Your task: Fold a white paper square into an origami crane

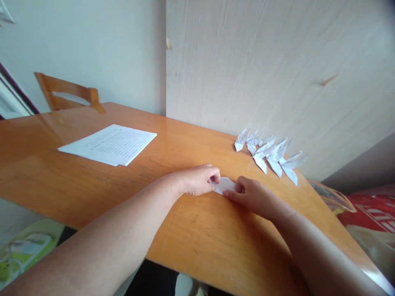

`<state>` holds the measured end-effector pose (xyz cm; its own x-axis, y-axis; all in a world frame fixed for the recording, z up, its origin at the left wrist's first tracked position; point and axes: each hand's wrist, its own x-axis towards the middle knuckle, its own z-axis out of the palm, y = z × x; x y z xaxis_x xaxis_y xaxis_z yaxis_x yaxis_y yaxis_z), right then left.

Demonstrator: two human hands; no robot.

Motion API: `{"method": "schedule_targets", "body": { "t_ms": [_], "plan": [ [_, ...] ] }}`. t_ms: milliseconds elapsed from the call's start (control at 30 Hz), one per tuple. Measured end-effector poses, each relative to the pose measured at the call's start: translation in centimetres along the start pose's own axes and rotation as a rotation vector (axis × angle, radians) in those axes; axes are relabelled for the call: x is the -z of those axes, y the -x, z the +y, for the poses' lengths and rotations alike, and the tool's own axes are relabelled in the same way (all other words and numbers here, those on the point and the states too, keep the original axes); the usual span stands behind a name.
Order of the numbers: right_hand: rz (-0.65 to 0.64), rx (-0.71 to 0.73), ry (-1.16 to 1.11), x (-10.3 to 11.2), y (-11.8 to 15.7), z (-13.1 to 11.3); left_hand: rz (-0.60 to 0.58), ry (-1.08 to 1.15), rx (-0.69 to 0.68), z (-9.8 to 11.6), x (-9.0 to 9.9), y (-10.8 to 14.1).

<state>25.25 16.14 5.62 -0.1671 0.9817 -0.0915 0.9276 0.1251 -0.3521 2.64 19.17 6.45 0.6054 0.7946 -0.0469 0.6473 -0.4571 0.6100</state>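
Note:
A small piece of folded white paper (pixel 226 183) lies on the wooden table between my two hands. My left hand (pixel 203 179) has its fingers curled in and pinches the paper's left end. On the right end, my right hand (pixel 248 194) presses with the thumb laid along the paper and the fingers bent under. Beyond my right hand stand several folded paper cranes (pixel 274 158), grouped near the table's far right edge, some with print on them.
A stack of printed sheets (pixel 114 144) lies on the table (pixel 182 148) to the left. Behind it is a wooden chair (pixel 69 88). A pale panel (pixel 247 65) borders the far side. Red bags (pixel 370 209) sit beyond the right edge.

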Motion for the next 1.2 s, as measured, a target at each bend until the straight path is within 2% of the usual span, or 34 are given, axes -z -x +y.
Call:
{"method": "schedule_targets", "body": {
  "t_ms": [333, 467, 600, 700, 1000, 1200],
  "plan": [
    [0.002, 0.022, 0.011, -0.1, -0.1, 0.3, -0.068, 0.04, -0.035, -0.8, 0.8, -0.1],
    [-0.002, 0.017, 0.008, -0.2, -0.1, 0.3, -0.005, 0.07, 0.006, -0.5, 0.1, -0.3],
    [-0.01, 0.014, -0.003, 0.0, 0.0, 0.1, 0.093, 0.018, -0.033, -0.4, -1.0, -0.4],
    [-0.054, 0.037, -0.05, 0.4, 0.1, 0.0, 0.13, -0.015, -0.053, -0.5, -1.4, -0.5],
    [-0.254, 0.155, -0.276, 2.1, 0.5, 1.5, 0.124, -0.025, -0.053, -0.6, -1.4, -0.4],
    [-0.285, 0.218, -0.307, 2.6, 0.8, 2.2, 0.141, -0.025, -0.053, -0.8, -1.5, -0.4]
  ]
}}
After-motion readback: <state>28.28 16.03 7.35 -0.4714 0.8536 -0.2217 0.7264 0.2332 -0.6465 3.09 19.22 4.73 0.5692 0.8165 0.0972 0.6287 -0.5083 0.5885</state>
